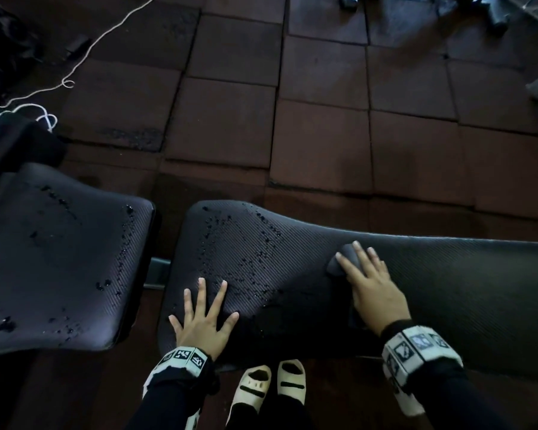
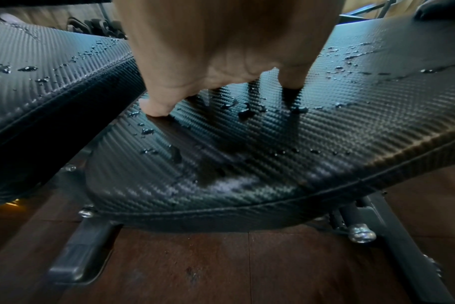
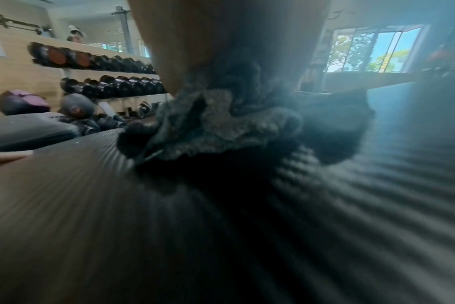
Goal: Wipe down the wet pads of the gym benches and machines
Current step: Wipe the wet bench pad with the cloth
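Observation:
A long black textured bench pad [image 1: 448, 274] runs across the lower right of the head view, with water drops [image 1: 246, 243] on its left end. My left hand [image 1: 204, 318] lies flat with spread fingers on that wet end [image 2: 247, 133]. My right hand [image 1: 370, 283] presses a dark grey cloth [image 1: 339, 263] flat against the pad to the right of the drops. In the right wrist view the cloth [image 3: 221, 127] bunches under my palm. A second black pad [image 1: 59, 259] at the left also carries drops, with a gap between the two pads.
Brown rubber floor tiles [image 1: 323, 119] lie beyond the bench. A white cord [image 1: 84, 54] trails at the upper left. My two feet in pale slippers [image 1: 274, 383] stand by the bench's near edge. Dumbbell racks [image 3: 104, 72] line the far wall.

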A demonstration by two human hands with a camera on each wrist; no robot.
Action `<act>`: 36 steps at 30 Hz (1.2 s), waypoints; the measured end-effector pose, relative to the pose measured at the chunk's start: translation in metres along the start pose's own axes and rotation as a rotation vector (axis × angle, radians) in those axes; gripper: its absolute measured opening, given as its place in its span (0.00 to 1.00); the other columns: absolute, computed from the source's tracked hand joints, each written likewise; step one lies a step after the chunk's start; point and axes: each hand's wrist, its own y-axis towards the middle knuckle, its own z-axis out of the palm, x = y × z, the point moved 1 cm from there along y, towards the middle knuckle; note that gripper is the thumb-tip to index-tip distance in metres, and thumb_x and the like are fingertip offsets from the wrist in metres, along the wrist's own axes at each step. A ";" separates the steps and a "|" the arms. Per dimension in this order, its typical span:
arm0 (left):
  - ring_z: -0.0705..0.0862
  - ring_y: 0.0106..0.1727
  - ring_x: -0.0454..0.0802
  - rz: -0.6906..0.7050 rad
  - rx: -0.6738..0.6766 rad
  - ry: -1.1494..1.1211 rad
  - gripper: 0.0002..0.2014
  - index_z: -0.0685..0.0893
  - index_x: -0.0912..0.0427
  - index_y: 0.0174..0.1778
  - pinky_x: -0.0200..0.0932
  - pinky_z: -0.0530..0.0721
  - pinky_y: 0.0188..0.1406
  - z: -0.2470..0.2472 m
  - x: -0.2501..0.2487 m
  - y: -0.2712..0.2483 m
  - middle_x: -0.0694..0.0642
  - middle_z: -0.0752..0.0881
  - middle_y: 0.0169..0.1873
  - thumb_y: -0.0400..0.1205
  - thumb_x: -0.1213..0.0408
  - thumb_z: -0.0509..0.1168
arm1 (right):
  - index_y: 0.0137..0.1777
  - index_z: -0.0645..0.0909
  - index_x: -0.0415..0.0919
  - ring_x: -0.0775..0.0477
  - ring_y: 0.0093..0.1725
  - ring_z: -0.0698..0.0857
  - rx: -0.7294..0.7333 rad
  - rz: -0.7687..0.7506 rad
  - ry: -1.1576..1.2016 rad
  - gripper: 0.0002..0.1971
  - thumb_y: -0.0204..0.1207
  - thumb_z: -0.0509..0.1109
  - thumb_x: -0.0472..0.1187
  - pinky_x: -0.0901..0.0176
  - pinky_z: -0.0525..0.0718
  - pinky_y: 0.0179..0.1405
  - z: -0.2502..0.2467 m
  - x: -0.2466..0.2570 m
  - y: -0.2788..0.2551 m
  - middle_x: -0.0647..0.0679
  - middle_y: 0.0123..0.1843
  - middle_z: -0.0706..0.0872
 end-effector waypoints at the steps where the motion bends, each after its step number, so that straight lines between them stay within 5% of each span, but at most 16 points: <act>1: 0.24 0.79 0.50 0.001 -0.003 -0.001 0.34 0.31 0.23 0.72 0.74 0.39 0.76 0.001 0.000 0.000 0.37 0.20 0.74 0.72 0.26 0.38 | 0.77 0.68 0.49 0.32 0.79 0.61 -0.001 0.062 0.015 0.30 0.76 0.65 0.31 0.39 0.63 0.75 -0.003 -0.002 0.008 0.40 0.82 0.61; 3: 0.23 0.78 0.49 0.002 -0.011 0.005 0.36 0.30 0.22 0.71 0.74 0.39 0.75 0.002 0.001 0.000 0.37 0.19 0.73 0.67 0.23 0.33 | 0.81 0.58 0.54 0.37 0.82 0.49 0.019 0.176 0.001 0.29 0.82 0.57 0.35 0.44 0.52 0.80 -0.008 0.005 0.029 0.45 0.84 0.50; 6: 0.22 0.76 0.47 0.001 -0.022 0.010 0.38 0.29 0.21 0.70 0.74 0.39 0.76 0.003 0.001 0.000 0.36 0.18 0.73 0.62 0.23 0.28 | 0.82 0.51 0.56 0.37 0.82 0.46 0.059 0.192 -0.021 0.29 0.83 0.53 0.37 0.44 0.48 0.79 -0.010 0.030 0.066 0.45 0.85 0.45; 13: 0.21 0.75 0.45 0.014 -0.028 -0.008 0.37 0.30 0.20 0.70 0.73 0.38 0.75 0.003 0.002 0.000 0.35 0.18 0.72 0.63 0.23 0.29 | 0.81 0.55 0.55 0.37 0.83 0.45 0.186 -0.213 -0.042 0.33 0.80 0.57 0.33 0.44 0.40 0.79 0.023 0.092 0.064 0.45 0.85 0.43; 17: 0.21 0.75 0.45 0.008 -0.020 0.005 0.36 0.28 0.20 0.69 0.73 0.38 0.76 0.002 0.002 -0.001 0.34 0.16 0.70 0.63 0.23 0.28 | 0.72 0.73 0.55 0.34 0.73 0.73 0.186 -0.378 -0.093 0.38 0.59 0.75 0.34 0.43 0.63 0.69 0.029 0.070 0.012 0.44 0.78 0.71; 20: 0.21 0.75 0.45 0.004 -0.023 0.003 0.35 0.27 0.20 0.68 0.73 0.38 0.76 0.002 0.001 0.000 0.34 0.16 0.70 0.63 0.24 0.28 | 0.71 0.70 0.56 0.32 0.71 0.76 0.124 -0.280 -0.101 0.33 0.63 0.65 0.36 0.41 0.72 0.66 0.015 0.032 -0.002 0.43 0.76 0.74; 24: 0.21 0.76 0.46 0.004 -0.026 -0.003 0.36 0.28 0.20 0.69 0.72 0.37 0.76 0.003 0.001 0.000 0.34 0.16 0.70 0.63 0.24 0.29 | 0.77 0.68 0.51 0.31 0.79 0.62 0.036 -0.060 -0.032 0.31 0.74 0.66 0.31 0.37 0.64 0.74 0.001 0.014 0.026 0.41 0.81 0.63; 28: 0.21 0.75 0.46 -0.011 -0.022 0.005 0.32 0.27 0.20 0.68 0.73 0.36 0.76 0.005 0.001 0.001 0.36 0.17 0.72 0.71 0.25 0.35 | 0.82 0.55 0.55 0.37 0.82 0.44 0.090 0.033 -0.025 0.29 0.83 0.55 0.35 0.45 0.46 0.80 0.000 0.039 0.069 0.48 0.85 0.46; 36: 0.20 0.74 0.45 -0.007 -0.011 0.012 0.31 0.25 0.18 0.65 0.72 0.36 0.75 0.005 0.004 0.004 0.34 0.15 0.68 0.73 0.26 0.38 | 0.82 0.55 0.49 0.37 0.83 0.46 0.185 -0.300 -0.006 0.31 0.79 0.57 0.34 0.44 0.43 0.79 0.025 0.096 0.053 0.44 0.85 0.46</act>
